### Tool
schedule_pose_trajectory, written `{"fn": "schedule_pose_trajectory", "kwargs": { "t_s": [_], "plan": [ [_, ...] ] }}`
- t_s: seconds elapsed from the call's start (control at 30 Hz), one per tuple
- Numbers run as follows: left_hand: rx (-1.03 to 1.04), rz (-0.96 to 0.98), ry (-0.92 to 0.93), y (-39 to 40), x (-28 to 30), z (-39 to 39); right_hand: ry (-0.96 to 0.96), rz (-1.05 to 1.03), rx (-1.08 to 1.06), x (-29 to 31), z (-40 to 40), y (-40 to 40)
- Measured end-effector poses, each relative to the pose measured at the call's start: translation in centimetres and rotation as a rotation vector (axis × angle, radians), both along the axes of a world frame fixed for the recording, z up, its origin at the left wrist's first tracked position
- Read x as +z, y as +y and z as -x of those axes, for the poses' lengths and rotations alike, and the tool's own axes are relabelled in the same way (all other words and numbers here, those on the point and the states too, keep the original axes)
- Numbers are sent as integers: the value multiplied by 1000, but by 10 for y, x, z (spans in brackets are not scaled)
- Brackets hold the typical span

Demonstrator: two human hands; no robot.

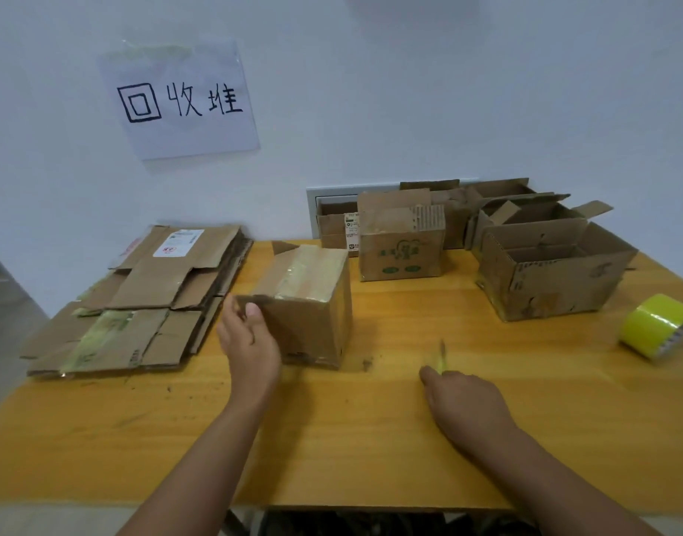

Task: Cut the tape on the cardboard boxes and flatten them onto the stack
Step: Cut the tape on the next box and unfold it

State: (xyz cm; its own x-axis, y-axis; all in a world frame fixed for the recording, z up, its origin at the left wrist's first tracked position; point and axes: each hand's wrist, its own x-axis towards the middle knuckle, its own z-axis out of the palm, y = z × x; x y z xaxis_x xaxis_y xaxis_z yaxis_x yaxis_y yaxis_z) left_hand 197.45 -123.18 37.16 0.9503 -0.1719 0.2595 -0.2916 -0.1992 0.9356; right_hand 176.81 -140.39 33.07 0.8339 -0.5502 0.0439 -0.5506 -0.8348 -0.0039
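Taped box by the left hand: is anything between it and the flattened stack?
Nothing visible does. The taped box stands just right of the flattened stack, with only a bare strip of table between them. The left hand grips the box's near left edge, on the stack side.

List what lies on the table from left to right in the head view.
Flattened stack → left hand gripping the taped box → green-printed box → right hand on the cutter → open divided box → yellow tape roll.
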Motion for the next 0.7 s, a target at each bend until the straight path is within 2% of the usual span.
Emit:
{"fn": "schedule_pose_trajectory", "kwargs": {
  "t_s": [0.1, 0.17, 0.23, 0.33, 0.43, 0.53, 0.6, 0.7],
  "plan": [
    [23, 7, -290, -2, 4, 19, -76, -121, -6, 7, -9, -5],
    [-15, -132, -476, -9, 9, 27, -214, -195, 9, 9, -17, -3],
    [-3, -350, -577, -18, 12, 29, -386, -285, 28, 10, -26, -1],
    [58, -526, -538, -25, 12, 26, -498, -399, 90, 10, -39, 2],
    [107, -517, -439, -27, 12, 19, -521, -407, 137, 8, -48, 2],
    [117, -444, -406, -30, 17, 15, -653, -428, 152, 11, -60, 2],
    [105, -356, -386, -30, 21, 11, -775, -515, 176, 17, -71, 2],
    [44, -93, -283, -29, 26, -1, -948, -684, 161, 28, -86, -1]
  ]
}}
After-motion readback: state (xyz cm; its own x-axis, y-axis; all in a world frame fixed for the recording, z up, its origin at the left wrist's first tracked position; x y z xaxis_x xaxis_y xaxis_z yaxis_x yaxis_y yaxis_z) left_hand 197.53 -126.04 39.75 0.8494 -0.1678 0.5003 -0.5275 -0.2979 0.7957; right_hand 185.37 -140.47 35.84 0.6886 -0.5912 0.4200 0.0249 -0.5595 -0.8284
